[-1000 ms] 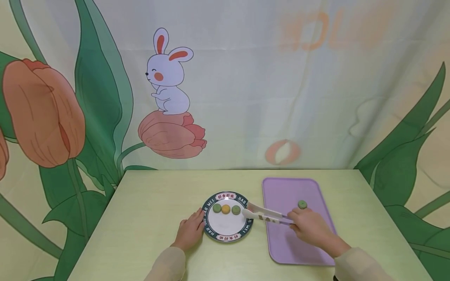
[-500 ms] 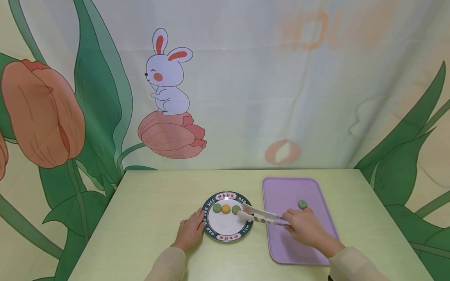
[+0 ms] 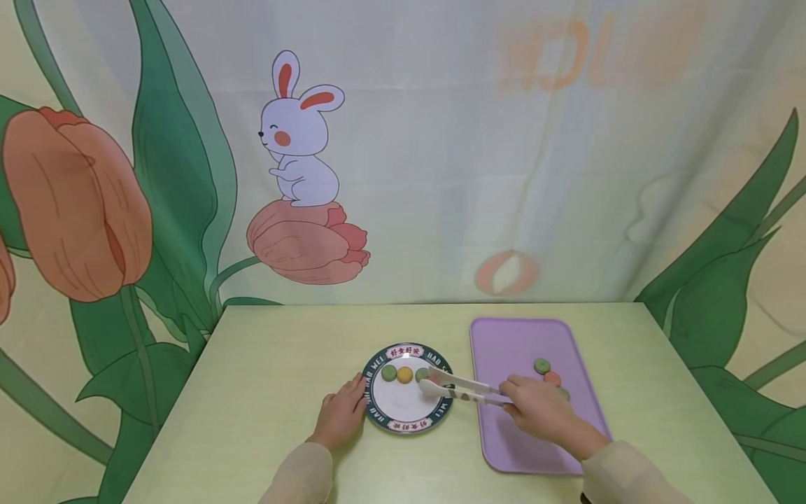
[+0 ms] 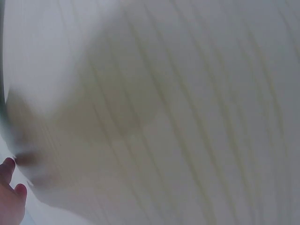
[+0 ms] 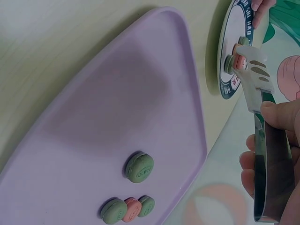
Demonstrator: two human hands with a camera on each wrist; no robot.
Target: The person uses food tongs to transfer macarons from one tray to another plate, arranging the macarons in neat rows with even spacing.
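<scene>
My right hand (image 3: 538, 408) grips a pair of tongs (image 3: 469, 390), fingers on one side and thumb on the other. Their white tips are over the right side of a round plate (image 3: 403, 420) with a dark lettered rim. Between the tips sits a pink macaron (image 5: 240, 62), clearest in the right wrist view. A green macaron (image 3: 389, 373), a yellow one (image 3: 405, 375) and another green one (image 3: 421, 376), partly behind the tongs, form a row on the plate. My left hand (image 3: 342, 411) rests with extended fingers at the plate's left rim; the left wrist view shows only its fingertips (image 4: 8, 169).
A purple tray (image 3: 504, 448) lies right of the plate, under my right hand. On it are green macarons (image 5: 139, 167) and a pink macaron (image 5: 131, 209), partly hidden in the head view. A printed curtain (image 3: 428, 175) hangs behind the table (image 3: 283, 350).
My right hand has moved left, bringing the tongs and pink macaron further over the plate. More macarons on the tray have come into sight. My left hand stays put.
</scene>
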